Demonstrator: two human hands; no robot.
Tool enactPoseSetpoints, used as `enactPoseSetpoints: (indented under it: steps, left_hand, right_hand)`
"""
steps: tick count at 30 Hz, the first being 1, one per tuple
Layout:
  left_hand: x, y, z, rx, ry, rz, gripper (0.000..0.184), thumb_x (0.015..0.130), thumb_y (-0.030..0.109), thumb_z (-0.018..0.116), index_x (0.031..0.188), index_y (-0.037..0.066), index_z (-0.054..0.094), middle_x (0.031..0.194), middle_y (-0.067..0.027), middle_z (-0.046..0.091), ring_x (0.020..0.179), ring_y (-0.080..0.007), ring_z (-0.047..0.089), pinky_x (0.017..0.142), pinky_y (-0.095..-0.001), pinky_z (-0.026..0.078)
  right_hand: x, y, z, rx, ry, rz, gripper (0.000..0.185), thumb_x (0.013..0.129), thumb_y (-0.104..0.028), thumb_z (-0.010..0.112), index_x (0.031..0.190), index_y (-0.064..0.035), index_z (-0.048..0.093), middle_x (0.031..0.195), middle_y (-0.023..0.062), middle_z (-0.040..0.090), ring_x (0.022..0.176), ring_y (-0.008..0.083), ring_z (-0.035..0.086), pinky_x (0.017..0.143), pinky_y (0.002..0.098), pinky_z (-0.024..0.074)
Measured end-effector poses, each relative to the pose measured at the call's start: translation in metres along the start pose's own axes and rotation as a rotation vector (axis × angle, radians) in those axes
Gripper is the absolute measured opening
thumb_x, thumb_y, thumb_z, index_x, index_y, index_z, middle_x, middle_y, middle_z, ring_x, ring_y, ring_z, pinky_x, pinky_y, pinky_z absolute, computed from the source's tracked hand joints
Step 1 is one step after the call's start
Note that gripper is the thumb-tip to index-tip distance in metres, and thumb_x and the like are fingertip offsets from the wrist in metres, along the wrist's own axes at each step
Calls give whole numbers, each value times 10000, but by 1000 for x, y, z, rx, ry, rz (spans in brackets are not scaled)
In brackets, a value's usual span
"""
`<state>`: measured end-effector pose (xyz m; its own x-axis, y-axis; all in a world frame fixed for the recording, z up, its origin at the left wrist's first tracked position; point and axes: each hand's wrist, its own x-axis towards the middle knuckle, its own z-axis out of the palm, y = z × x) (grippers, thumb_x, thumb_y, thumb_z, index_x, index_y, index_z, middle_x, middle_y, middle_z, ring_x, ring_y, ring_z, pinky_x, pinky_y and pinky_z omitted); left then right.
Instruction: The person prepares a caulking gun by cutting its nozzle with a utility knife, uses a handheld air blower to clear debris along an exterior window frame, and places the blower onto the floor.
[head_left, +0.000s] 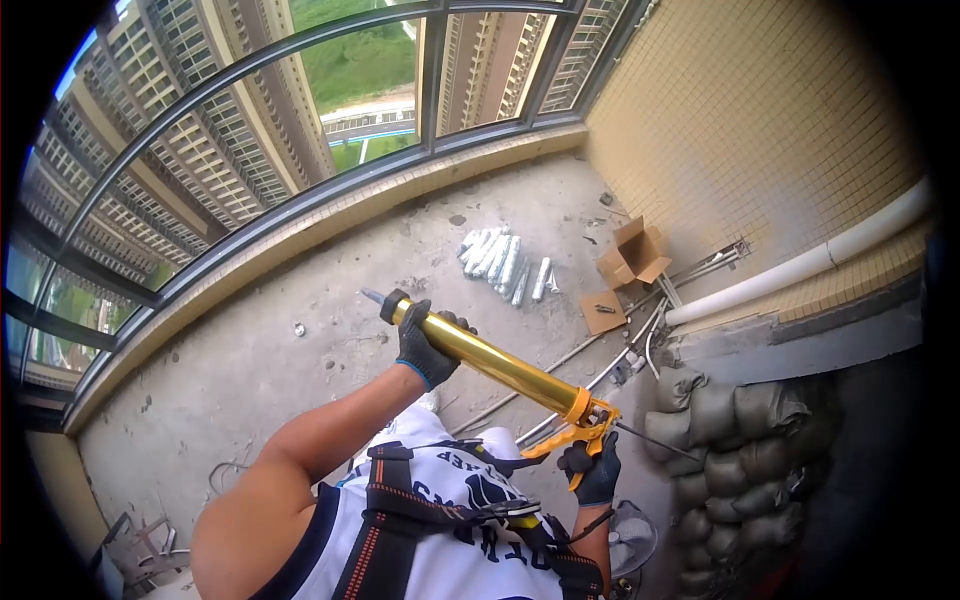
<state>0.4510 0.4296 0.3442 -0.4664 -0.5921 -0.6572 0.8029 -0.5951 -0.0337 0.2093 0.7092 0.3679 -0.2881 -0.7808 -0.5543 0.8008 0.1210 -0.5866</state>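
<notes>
A caulking gun with a long gold barrel and an orange handle slants across the front of my body, its nozzle pointing up and left. My left hand, in a dark glove, is wrapped round the barrel just behind the black front cap. At the back end my right hand, also gloved, grips the orange handle, with part of its fingers hidden. A thin metal rod sticks out behind the gun, towards the lower right.
Several silvery foil tubes lie on the concrete floor. Beyond them are an open cardboard box, a cardboard piece and loose pipes. Stacked sacks stand at right, below a white wall pipe. Curved windows line the far side.
</notes>
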Motion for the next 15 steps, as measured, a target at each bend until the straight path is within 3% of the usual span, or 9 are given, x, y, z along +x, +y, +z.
enactPoseSetpoints:
  steps: [5,8,15]
  left_hand:
    - [79,-11,76,-9,-5,-73,280,784,312,707,780,77,555,751,-102,567,791,-326,574,939,-517,484]
    - [118,-11,110,-14,-44,-122,260,797,294,702,780,73,564,752,-116,578,805,-332,590,931,-524,485]
    - [219,35,156,-82,16,12,267,787,290,725,857,89,564,847,-118,591,882,-342,591,999,-557,464]
  right_hand:
    - [48,-59,-2,192,-164,159,772,938,-765,337,1299,-103,505,651,3,350,504,136,298,517,326,307]
    - [92,-85,-7,204,-138,174,762,948,-748,337,1283,-82,491,665,9,358,491,134,289,465,304,267]
    - [277,-159,25,119,-161,254,691,973,-709,353,1213,-81,512,608,-3,347,450,118,301,429,291,268]
